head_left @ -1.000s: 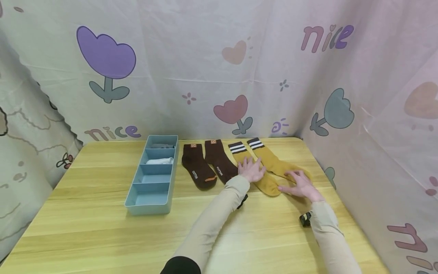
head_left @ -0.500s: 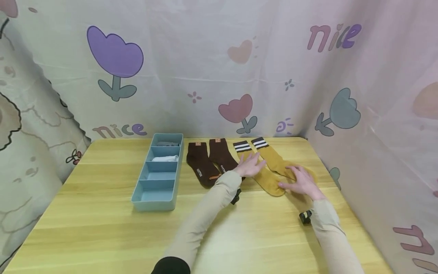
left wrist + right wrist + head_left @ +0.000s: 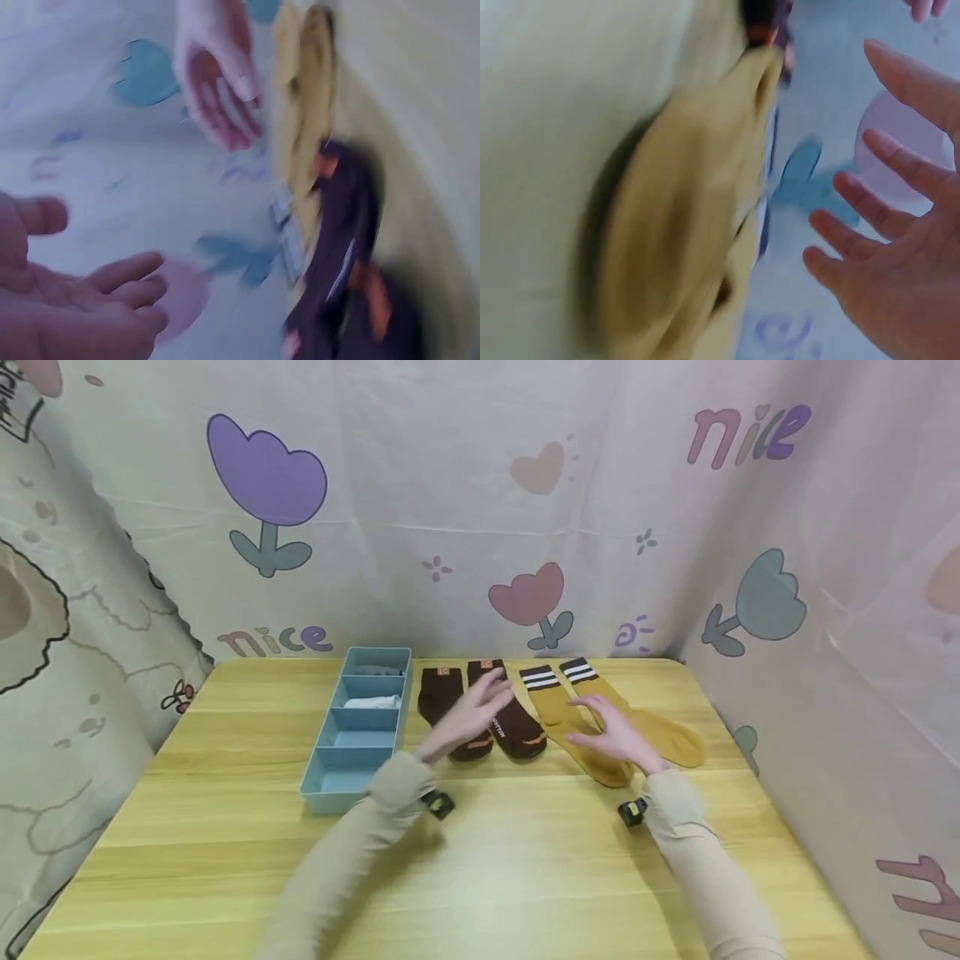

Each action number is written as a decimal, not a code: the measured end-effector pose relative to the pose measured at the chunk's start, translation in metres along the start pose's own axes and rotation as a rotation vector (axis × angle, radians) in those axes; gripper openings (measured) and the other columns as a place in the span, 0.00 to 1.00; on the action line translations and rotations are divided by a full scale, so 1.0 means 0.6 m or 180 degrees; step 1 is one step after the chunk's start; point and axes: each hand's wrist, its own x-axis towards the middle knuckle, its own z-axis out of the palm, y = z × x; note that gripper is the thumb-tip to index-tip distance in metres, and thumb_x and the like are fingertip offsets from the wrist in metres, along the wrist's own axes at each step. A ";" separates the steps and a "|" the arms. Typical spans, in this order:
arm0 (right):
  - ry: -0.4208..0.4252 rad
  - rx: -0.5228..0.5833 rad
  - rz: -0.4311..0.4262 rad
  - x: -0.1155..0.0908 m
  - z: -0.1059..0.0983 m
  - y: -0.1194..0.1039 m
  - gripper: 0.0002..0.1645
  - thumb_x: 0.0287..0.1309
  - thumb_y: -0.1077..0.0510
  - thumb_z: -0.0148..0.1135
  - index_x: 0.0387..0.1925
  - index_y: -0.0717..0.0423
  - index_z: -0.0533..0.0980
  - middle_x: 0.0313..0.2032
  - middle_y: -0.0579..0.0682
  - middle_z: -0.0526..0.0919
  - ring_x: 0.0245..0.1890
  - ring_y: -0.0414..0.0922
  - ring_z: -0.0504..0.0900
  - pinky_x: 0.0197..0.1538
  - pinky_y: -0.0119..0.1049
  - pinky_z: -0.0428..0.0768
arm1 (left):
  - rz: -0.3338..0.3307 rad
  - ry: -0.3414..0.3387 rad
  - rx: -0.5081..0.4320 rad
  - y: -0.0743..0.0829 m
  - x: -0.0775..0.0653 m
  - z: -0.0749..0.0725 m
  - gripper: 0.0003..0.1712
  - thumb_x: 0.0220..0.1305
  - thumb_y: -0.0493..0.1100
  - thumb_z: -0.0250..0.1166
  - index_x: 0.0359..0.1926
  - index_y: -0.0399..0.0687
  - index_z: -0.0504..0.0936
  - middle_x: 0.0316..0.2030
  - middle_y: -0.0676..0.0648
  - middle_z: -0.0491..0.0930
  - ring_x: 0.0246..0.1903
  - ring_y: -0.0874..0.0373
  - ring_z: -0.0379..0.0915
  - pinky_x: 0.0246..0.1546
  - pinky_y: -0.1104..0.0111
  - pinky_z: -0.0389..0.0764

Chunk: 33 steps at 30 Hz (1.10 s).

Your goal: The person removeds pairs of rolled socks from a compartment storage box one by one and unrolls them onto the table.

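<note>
Two dark brown socks (image 3: pixel 517 732) lie side by side on the table, each with an orange tag at the cuff. To their right lie two mustard socks (image 3: pixel 667 735) with black-and-white striped cuffs. My left hand (image 3: pixel 468 717) hovers above the brown socks, hiding part of them, and holds nothing. Over the mustard socks is my right hand (image 3: pixel 613 732), its fingers spread and apart from the cloth. In the right wrist view that palm (image 3: pixel 907 232) faces the camera with the fingers extended. The left wrist view shows the left fingers (image 3: pixel 135 285) relaxed.
Left of the brown socks stands a blue box (image 3: pixel 360 801) with several compartments in a row. A grey folded item (image 3: pixel 377 671) lies in its rear compartment, a white one (image 3: pixel 372 702) in the compartment before it. A patterned curtain (image 3: pixel 420 485) hangs behind the table.
My left hand has left the mustard socks and swung left over the brown ones. My right hand has lifted off the mustard socks and shifted slightly left. The head view has turned slightly left.
</note>
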 end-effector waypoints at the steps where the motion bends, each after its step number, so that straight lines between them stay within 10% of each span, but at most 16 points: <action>1: -0.0026 0.0087 -0.0086 0.011 0.005 -0.011 0.39 0.56 0.55 0.72 0.66 0.63 0.70 0.67 0.64 0.71 0.69 0.64 0.67 0.72 0.66 0.62 | 0.0070 0.0030 -0.0025 -0.004 -0.019 -0.023 0.38 0.78 0.49 0.51 0.79 0.42 0.49 0.75 0.38 0.61 0.75 0.42 0.57 0.76 0.49 0.58; 8: -0.0441 0.0791 -0.0651 0.108 0.063 -0.099 0.35 0.57 0.62 0.72 0.65 0.64 0.71 0.66 0.61 0.75 0.70 0.59 0.70 0.76 0.55 0.63 | 0.0127 0.0743 0.0124 -0.079 -0.152 -0.180 0.32 0.76 0.41 0.56 0.74 0.34 0.59 0.72 0.32 0.64 0.75 0.37 0.54 0.74 0.41 0.57; 14: -0.1090 0.1112 -0.0993 0.203 0.123 -0.192 0.34 0.58 0.68 0.67 0.66 0.68 0.68 0.67 0.64 0.74 0.70 0.58 0.70 0.75 0.50 0.66 | -0.0112 0.1194 0.0024 -0.141 -0.214 -0.248 0.34 0.76 0.42 0.55 0.74 0.29 0.57 0.76 0.30 0.54 0.79 0.37 0.41 0.78 0.43 0.46; 22: -0.1613 0.1067 -0.1004 0.311 0.212 -0.271 0.32 0.64 0.71 0.60 0.68 0.67 0.66 0.68 0.65 0.71 0.71 0.56 0.70 0.75 0.49 0.68 | -0.0698 0.1313 -0.0380 -0.197 -0.220 -0.244 0.38 0.79 0.46 0.50 0.78 0.33 0.46 0.80 0.36 0.42 0.80 0.41 0.35 0.81 0.53 0.43; 33: -0.2008 0.0451 -0.0851 0.389 0.275 -0.329 0.31 0.62 0.75 0.56 0.67 0.63 0.69 0.68 0.58 0.72 0.70 0.52 0.71 0.73 0.40 0.71 | -0.0721 0.1418 -0.0437 -0.209 -0.215 -0.229 0.31 0.80 0.40 0.46 0.77 0.33 0.53 0.78 0.33 0.51 0.79 0.41 0.45 0.79 0.50 0.50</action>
